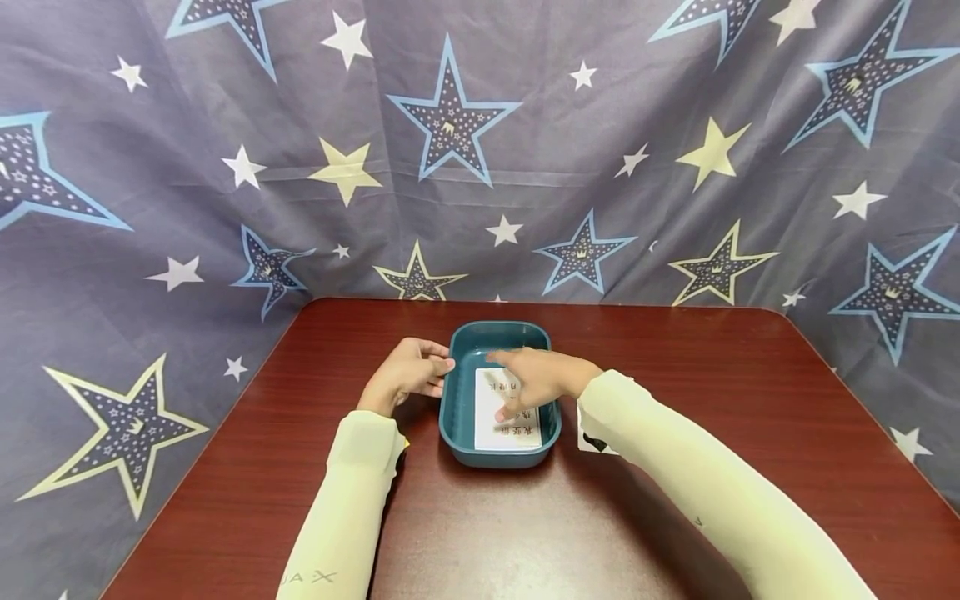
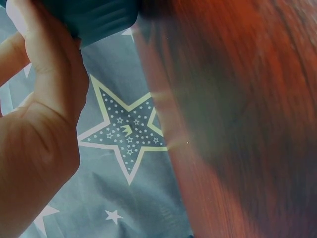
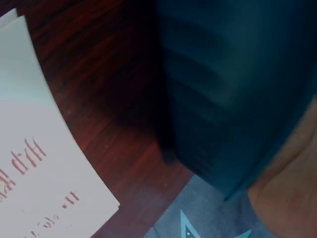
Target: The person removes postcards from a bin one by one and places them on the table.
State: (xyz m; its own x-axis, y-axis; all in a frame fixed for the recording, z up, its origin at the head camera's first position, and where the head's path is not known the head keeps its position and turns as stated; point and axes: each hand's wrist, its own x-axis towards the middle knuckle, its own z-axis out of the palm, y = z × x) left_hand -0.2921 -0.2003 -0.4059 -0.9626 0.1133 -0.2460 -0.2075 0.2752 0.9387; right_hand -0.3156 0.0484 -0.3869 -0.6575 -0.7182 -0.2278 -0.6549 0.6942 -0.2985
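Observation:
A teal rectangular bin (image 1: 498, 459) stands on the table between my hands. Inside it lies a white card (image 1: 487, 417) with dark printed characters. My left hand (image 1: 405, 371) is at the bin's left side, its fingertips against the outer wall and rim. In the left wrist view those fingers (image 2: 49, 64) reach up to the bin's ribbed wall (image 2: 101, 20). Over the bin's right rim reaches my right hand (image 1: 543, 379), thumb and index finger spread above the card and partly covering it. The right wrist view shows only a part of that hand (image 3: 287, 193) beside the bin wall.
To the right of the bin, partly under my right forearm, lie white cards (image 3: 44, 124) with reddish writing. The brown wood-grain table (image 1: 675, 350) ends at the back against a grey curtain (image 1: 480, 217) printed with stars.

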